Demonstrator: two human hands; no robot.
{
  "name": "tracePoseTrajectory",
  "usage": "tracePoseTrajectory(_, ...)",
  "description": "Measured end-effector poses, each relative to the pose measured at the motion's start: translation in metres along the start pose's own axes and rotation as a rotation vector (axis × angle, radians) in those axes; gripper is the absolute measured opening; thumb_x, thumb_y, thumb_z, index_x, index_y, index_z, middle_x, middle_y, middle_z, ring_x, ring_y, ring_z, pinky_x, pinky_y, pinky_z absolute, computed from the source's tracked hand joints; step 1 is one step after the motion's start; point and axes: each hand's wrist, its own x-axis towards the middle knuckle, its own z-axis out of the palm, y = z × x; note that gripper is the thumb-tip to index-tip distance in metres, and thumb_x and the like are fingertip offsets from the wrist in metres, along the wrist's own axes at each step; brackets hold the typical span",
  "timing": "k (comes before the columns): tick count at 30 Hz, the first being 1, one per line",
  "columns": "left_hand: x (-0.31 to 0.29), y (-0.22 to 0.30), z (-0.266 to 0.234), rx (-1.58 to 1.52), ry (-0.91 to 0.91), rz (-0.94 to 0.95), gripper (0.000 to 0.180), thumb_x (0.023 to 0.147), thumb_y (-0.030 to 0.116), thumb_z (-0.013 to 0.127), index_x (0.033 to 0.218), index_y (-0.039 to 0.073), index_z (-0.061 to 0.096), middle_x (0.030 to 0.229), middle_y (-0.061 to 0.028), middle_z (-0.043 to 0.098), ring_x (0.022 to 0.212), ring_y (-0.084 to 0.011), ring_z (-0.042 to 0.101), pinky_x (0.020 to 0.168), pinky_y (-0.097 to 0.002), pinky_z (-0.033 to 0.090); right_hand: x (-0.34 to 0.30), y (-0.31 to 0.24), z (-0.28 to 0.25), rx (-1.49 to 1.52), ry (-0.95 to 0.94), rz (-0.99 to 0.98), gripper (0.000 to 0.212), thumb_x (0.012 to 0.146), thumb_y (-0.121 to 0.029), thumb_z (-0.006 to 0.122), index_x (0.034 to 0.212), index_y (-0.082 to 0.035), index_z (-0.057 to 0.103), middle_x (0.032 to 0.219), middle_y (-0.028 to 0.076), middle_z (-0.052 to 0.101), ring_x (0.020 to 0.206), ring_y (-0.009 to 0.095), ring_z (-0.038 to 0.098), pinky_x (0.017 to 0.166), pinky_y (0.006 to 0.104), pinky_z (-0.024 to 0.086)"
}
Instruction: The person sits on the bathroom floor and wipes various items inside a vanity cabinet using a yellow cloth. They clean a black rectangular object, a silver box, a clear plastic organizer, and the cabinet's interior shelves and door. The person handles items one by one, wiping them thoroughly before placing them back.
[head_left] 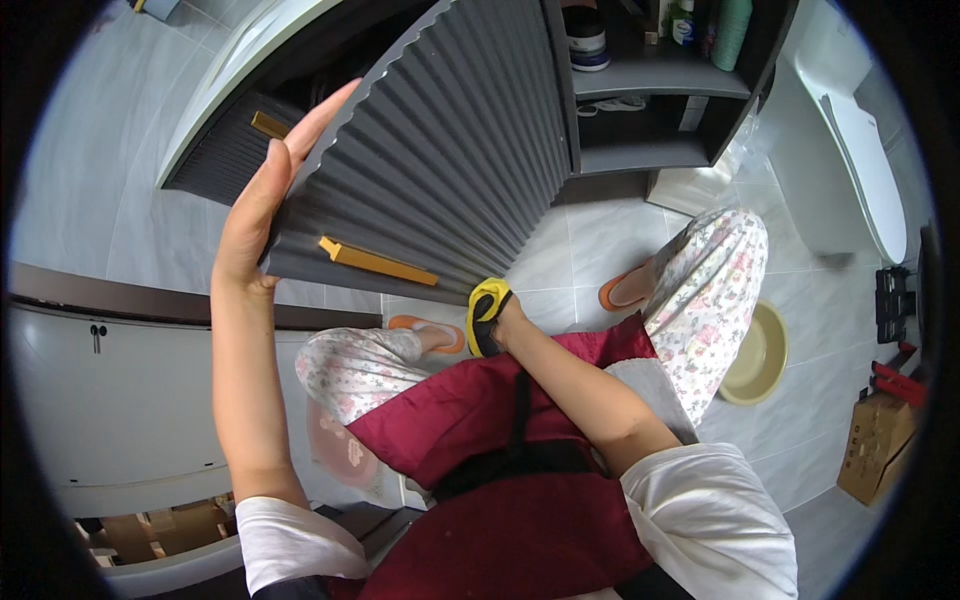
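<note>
A dark grey fluted cabinet door (430, 150) with a gold handle (380, 262) stands swung out in front of me. My left hand (262, 215) lies along its left edge, fingers stretched and partly behind the panel, thumb apart. At the door's lower right edge, my right hand (510, 322) is at a bunched yellow and black cloth (487, 312). The cloth covers most of the fingers and touches the door or sits just in front of it; I cannot tell which.
Open grey shelves (640, 155) hold bottles and shoes at the back right. Beyond them is a white toilet (845, 150). A yellowish basin (757, 355) stands by my right knee, a cardboard box (875, 445) farther right. A white cabinet (140, 390) is at the left.
</note>
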Motion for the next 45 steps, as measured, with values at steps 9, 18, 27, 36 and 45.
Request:
tracePoseTrajectory(9,-0.017,-0.005,0.007,-0.465,0.123,0.028,0.067,0.094,0.046,0.031,0.133,-0.008,0.030,0.128,-0.0191,0.045,0.116,-0.0196,0.049,0.098,-0.0293,0.038,-0.094,0.016,0.076,-0.656,0.035,-0.434,0.033,0.089,-0.025,0.043,0.106,0.002,0.048,0.093,0.016,0.058,0.083,0.025,0.058,0.072,0.0359,0.047)
tracePoseTrajectory(18,-0.019,-0.013,-0.011,-0.481,0.164,0.039,0.066,0.093,0.047,0.032,0.132,-0.007,0.034,0.130,-0.0191,0.045,0.117,-0.0199,0.049,0.099,-0.0289,0.037,-0.193,0.040,0.145,-1.256,-0.188,-1.141,0.047,0.082,-0.012,0.054,0.119,0.010,0.036,0.119,0.025,0.034,0.108,0.039,0.043,0.093,0.0363,0.037)
tracePoseTrajectory(27,-0.020,-0.027,-0.032,-0.521,0.186,0.067,0.069,0.093,0.047,0.031,0.133,-0.008,0.029,0.134,-0.0202,0.040,0.121,-0.0224,0.045,0.102,-0.0306,0.034,-0.091,0.032,0.044,-1.667,0.023,-1.166,0.054,0.070,-0.006,0.057,0.119,0.008,0.038,0.118,0.026,0.039,0.110,0.042,0.041,0.095,0.0415,0.037)
tracePoseTrajectory(36,-0.035,-0.030,-0.012,-0.510,0.515,0.239,0.064,0.095,0.045,0.026,0.128,-0.008,0.038,0.124,-0.0215,0.048,0.113,-0.0245,0.050,0.100,-0.0340,0.034,-0.113,-0.009,0.060,-1.506,0.123,-1.086,0.042,0.069,-0.011,0.060,0.108,-0.003,0.046,0.100,0.022,0.053,0.092,0.039,0.054,0.076,0.0432,0.046)
tracePoseTrajectory(45,-0.077,-0.123,0.034,-0.438,0.877,0.316,0.068,0.093,0.055,0.026,0.131,-0.001,0.035,0.133,-0.0093,0.041,0.123,-0.0184,0.036,0.104,-0.0346,0.024,-0.114,-0.009,0.092,-1.507,-0.314,-1.696,0.055,0.064,-0.001,0.061,0.116,-0.006,0.042,0.119,0.020,0.038,0.107,0.040,0.043,0.091,0.0442,0.040)
